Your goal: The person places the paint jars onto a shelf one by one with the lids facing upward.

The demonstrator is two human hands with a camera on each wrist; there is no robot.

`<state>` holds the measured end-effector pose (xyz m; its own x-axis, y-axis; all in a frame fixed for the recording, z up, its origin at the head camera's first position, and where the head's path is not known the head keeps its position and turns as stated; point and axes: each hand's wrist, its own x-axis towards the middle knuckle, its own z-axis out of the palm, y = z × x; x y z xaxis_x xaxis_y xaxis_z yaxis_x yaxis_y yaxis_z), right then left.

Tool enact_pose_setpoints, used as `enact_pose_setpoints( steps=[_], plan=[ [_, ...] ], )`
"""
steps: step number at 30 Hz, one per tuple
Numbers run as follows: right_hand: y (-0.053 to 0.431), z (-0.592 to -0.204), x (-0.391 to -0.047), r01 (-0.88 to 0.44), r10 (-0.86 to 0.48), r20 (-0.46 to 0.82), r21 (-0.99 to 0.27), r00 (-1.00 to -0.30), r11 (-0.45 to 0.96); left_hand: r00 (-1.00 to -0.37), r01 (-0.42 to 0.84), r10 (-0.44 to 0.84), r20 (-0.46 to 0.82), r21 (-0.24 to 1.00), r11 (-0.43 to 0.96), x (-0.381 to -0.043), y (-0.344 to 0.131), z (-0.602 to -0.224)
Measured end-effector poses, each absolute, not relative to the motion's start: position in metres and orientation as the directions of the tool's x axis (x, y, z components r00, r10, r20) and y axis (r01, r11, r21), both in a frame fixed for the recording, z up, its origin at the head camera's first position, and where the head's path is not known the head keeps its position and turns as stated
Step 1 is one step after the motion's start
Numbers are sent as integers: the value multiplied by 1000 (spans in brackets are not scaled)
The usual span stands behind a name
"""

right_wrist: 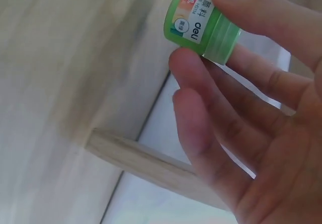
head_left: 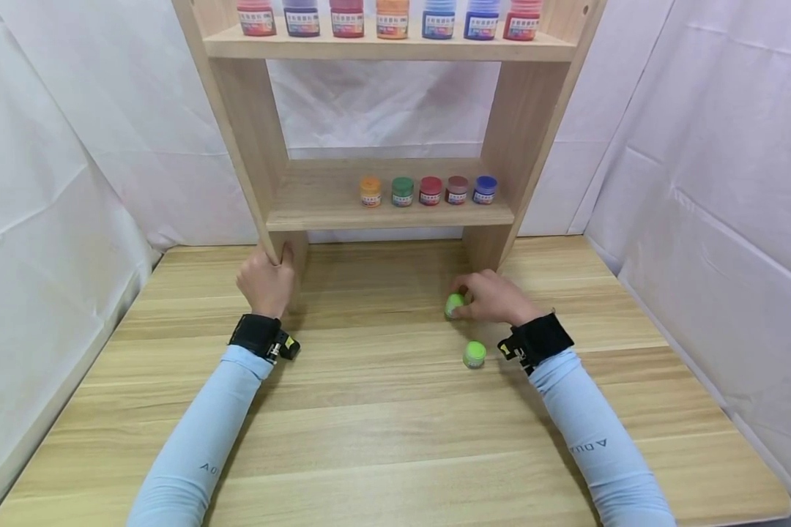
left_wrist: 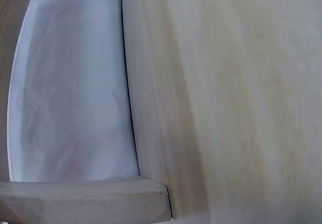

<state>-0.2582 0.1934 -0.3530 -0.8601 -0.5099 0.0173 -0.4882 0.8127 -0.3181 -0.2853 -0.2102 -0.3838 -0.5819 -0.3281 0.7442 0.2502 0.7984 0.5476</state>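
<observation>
My right hand (head_left: 497, 296) pinches a small light-green paint jar (right_wrist: 193, 20) between thumb and fingers, low over the table in front of the shelf's right side. In the right wrist view the jar lies tilted, its printed label showing. I cannot tell whether it touches the table. A second light-green paint jar (head_left: 474, 354) stands on the table, nearer than the right hand. With curled fingers my left hand (head_left: 268, 284) grips the lower front edge of the left side panel of a wooden shelf (head_left: 247, 124). Its fingertips are hidden, and the left wrist view shows only wood and white cloth.
On the lower shelf board (head_left: 329, 212) stands a row of several small paint jars, among them an orange jar (head_left: 370, 192) and a blue jar (head_left: 485, 190). Larger paint bottles line the upper board (head_left: 389, 48). White cloth (head_left: 718, 146) hangs around the wooden table (head_left: 343, 439).
</observation>
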Motion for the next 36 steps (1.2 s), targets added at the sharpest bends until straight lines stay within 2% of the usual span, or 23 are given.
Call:
enact_pose_setpoints(
  steps=[7, 17, 29, 36],
  plan=[
    [187, -339, -249, -544, -533, 127, -306, -837, 781, -578, 245, -329, 747, 543, 803, -286, -209, -385],
    [162, -307, -244, -589, -547, 218, -266, -808, 763, -591, 242, -332, 736, 554, 797, -283, -208, -385],
    [109, -242, -241, -734, -655, 342, -209, -673, 646, -573, 246, -331, 750, 542, 803, -286, -211, -381],
    [80, -213, -242, -754, -664, 386, -152, -641, 640, -585, 237, -341, 736, 557, 796, -285, -211, -382]
  ],
)
